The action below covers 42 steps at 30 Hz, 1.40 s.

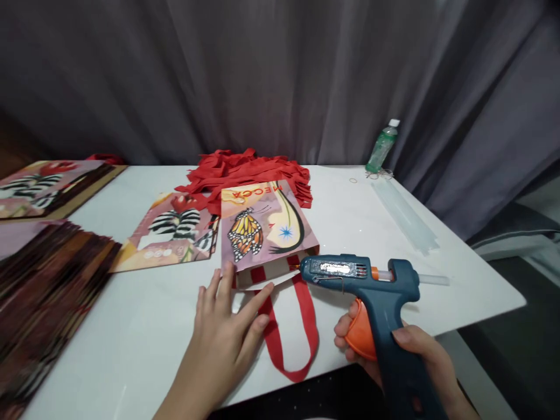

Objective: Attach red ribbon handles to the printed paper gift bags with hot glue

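Note:
A paper bag [266, 224] with a butterfly print lies on the table, its mouth toward me. One red ribbon handle [310, 312] loops out of that mouth toward the table's front edge. My left hand [225, 326] rests at the bag's mouth, fingers spread, with fingertips on the lower edge and left corner. In my right hand [406, 356] is a dark blue glue gun [363, 277] with an orange trigger, fingers wrapped around its grip and trigger. The nozzle sits inside the bag's opening, near a red patch on the inner side. A clear glue stick [433, 280] sticks out of the gun's back.
A heap of red ribbon strips [249, 172] lies behind the bag. Flat printed bags [175, 230] and tall stacks of them [48, 291] stand to the left. Clear glue sticks [405, 219] and a green bottle [382, 149] are at the right, before a grey curtain [271, 76].

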{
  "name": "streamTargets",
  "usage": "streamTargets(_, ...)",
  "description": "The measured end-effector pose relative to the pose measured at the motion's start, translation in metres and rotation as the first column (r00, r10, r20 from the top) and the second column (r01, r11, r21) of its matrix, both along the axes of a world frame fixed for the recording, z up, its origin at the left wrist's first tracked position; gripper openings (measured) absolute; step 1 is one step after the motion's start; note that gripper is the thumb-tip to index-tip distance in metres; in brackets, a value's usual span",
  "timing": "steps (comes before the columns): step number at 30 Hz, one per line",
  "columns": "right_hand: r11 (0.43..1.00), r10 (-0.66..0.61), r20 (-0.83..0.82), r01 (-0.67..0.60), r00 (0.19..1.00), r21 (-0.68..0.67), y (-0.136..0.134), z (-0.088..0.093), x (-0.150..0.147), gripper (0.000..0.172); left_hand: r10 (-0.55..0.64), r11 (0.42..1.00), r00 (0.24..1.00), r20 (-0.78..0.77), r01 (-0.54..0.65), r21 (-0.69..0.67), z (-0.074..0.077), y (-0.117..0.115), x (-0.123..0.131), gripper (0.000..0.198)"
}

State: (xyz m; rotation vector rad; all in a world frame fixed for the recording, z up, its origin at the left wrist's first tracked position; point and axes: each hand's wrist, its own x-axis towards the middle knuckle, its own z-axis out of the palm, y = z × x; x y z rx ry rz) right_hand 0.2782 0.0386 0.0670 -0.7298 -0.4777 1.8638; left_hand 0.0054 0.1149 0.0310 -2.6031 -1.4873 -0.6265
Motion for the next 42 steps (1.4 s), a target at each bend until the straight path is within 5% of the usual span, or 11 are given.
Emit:
streamTargets(11, 0.973, -0.106, -0.086, 0.085, 0.991, -0.216, 0.006, -0.014, -0.051, 0.040, -0.003, 0.999, 1.000, 0.004, 0.003, -0.053, 0.004, -0.010, 0.006, 0.041)
streamTargets(19, 0.921, -0.155, -0.108, 0.104, 0.982, -0.376, 0.018, 0.002, -0.071, 0.042, -0.009, 0.997, 1.000, 0.028, 0.011, -0.071, 0.007, -0.011, 0.007, 0.040)
streamTargets(31, 0.939, -0.114, -0.154, 0.056, 0.981, -0.340, 0.025, -0.016, -0.078, 0.046, -0.026, 0.995, 0.998, 0.065, 0.033, -0.098, 0.007, -0.012, 0.007, 0.043)
streamTargets(42, 0.953, -0.108, -0.160, 0.057, 0.981, -0.296, 0.041, -0.005, -0.077, 0.040, -0.039, 0.991, 0.997, 0.066, 0.046, -0.123, 0.009, -0.011, 0.006, 0.047)
